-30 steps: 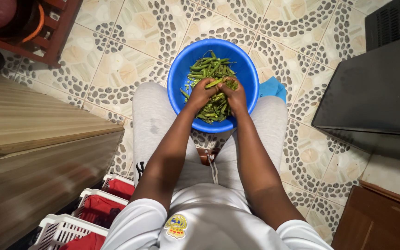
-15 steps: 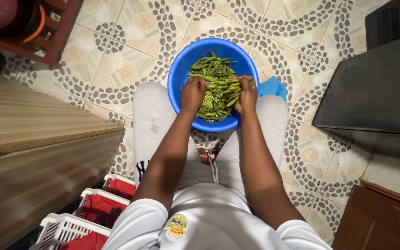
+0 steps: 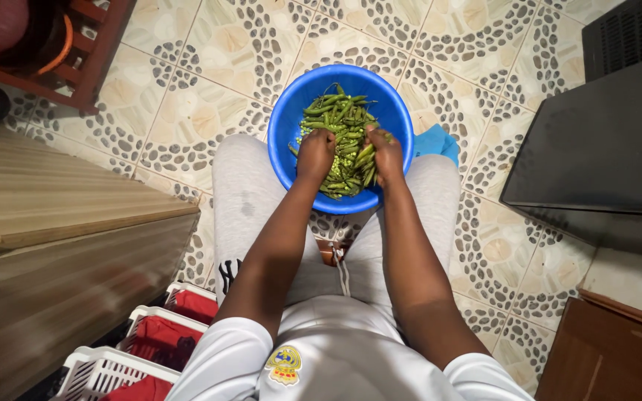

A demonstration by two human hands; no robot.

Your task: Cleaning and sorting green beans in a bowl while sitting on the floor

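A round blue basin [image 3: 288, 113] rests between my knees, filled with green pea pods [image 3: 339, 119] and loose shelled peas [image 3: 336, 165]. My left hand [image 3: 315, 154] is closed in the pile at the basin's near left side. My right hand [image 3: 386, 154] is closed on green pods at the near right side, a pod showing by its fingers. Both forearms reach straight forward over my grey trousers [image 3: 247, 200].
Patterned pebble tiles [image 3: 202, 111] cover the floor. A wooden counter [image 3: 53, 223] lies to the left, white baskets with red contents [image 3: 165, 338] under it. A dark appliance [image 3: 603, 148] stands at right, a blue cloth [image 3: 438, 141] beside the basin, a red-brown rack [image 3: 91, 52] at top left.
My hands were together at the pile's centre, spread apart to the basin's sides, and now sit closer again over the near part of the pods.
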